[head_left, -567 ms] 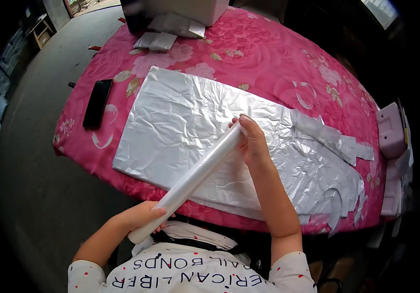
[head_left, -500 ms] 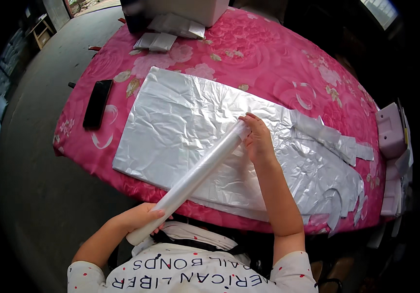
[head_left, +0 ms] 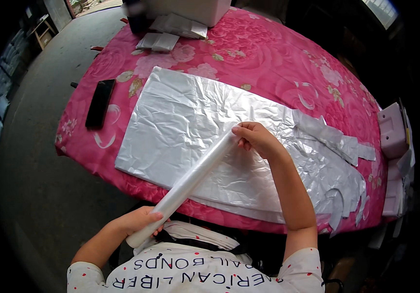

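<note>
Together, two bare hands hold one roll: the left hand [head_left: 144,219] is wrapped around its lower end, the right hand [head_left: 256,138] pinches its upper end, fingers curled. The roll [head_left: 190,178], a long, smooth tube of whitish plastic, slants above one stack of sheets [head_left: 166,110], silvery, thin and crinkled, with ragged strips rightward. Beyond lie one flat black phone [head_left: 100,104], several small clear packets [head_left: 165,42] and one pink flowered cloth [head_left: 249,58] beneath.

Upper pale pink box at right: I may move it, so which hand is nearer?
Right: the right hand is left of the box, with silver sheets between; the left hand is much farther left.
</note>
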The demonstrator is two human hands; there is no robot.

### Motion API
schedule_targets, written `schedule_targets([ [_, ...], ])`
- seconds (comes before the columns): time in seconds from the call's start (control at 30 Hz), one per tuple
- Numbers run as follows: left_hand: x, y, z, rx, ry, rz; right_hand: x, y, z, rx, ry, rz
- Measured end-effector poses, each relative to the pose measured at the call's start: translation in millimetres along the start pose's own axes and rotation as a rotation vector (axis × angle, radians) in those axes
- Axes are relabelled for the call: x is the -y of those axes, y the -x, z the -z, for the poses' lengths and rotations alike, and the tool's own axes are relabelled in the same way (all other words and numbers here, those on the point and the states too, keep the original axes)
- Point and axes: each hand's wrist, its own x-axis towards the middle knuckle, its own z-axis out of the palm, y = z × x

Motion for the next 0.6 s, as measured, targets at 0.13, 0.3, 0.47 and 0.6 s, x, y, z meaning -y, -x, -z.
schedule_targets([
  [0.13, -2, 5, -15, -0.189, -0.21, -0.032, -2, 2, -1, 0.022, 0.05, 0.062],
  [0.3, -12, 10, -18, -0.16, -0.263, -0.037, -13, 1, 15, -0.111, -0.006, 0.087],
  [0.47, -3, 27, 7, -0.049, -0.244, 0.013, -25, 2, 90, -0.413, 0.032, 0.208],
  [0.6, 13, 47, 48, 0.079, -0.309, 0.089, -40, 21, 158, -0.68, 0.156, 0.203],
])
